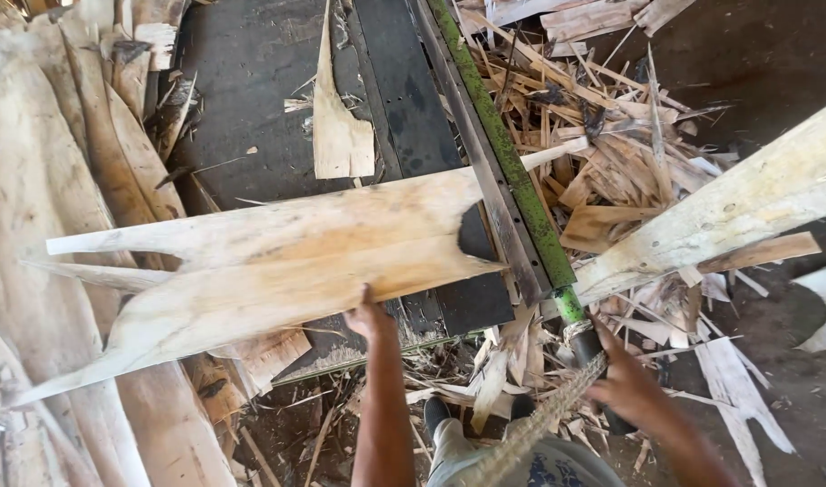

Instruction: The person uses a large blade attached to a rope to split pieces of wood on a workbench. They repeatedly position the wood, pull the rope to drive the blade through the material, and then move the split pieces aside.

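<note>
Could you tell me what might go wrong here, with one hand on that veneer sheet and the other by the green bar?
The veneer sheet has split, pointed edges, so the left hand at its edge could catch splinters. The right hand is close to the green bar and rope; fingers might get pinched. Scraps underfoot could cause a slip.

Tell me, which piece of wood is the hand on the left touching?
The left hand grips the big pale veneer sheet lying across the dark belt. The small curled piece farther up the belt lies untouched.
</note>
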